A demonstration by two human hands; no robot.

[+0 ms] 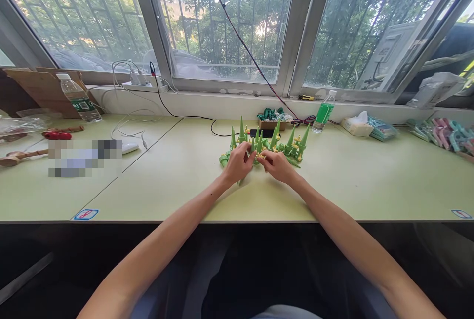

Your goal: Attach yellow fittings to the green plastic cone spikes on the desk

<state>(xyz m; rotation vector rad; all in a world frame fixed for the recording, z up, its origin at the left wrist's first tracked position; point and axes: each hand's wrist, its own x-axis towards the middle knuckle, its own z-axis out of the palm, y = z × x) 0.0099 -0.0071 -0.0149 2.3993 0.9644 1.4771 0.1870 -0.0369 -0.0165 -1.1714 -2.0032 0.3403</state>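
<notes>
Barred windows (229, 22) at the back, pale green surface (177, 180) below, with a seam off to the left. Green cone pieces (304, 137) with yellow bits form a cluster around and just beyond both hands. Left hand (237, 162) and right hand (279, 166) meet at its near side, fingertips just beside each other over a small green-yellow piece (260, 156). Fingers on both are drawn in narrow; can't tell which one actually grips, since they cover most of it. Piece sits in the gap between the hands: right of the left one, left of the right one, neither clearly nearer. Its long axis is hidden; cones behind it mostly stand tip up.

Crowding: upright cones directly behind the fingertips, a lying one just beside the right hand. Dark flat object (265, 133) behind the cluster, then a small box (272, 125). Green-label bottle (323, 113) sits beyond, to the right. Near side unobstructed.
</notes>
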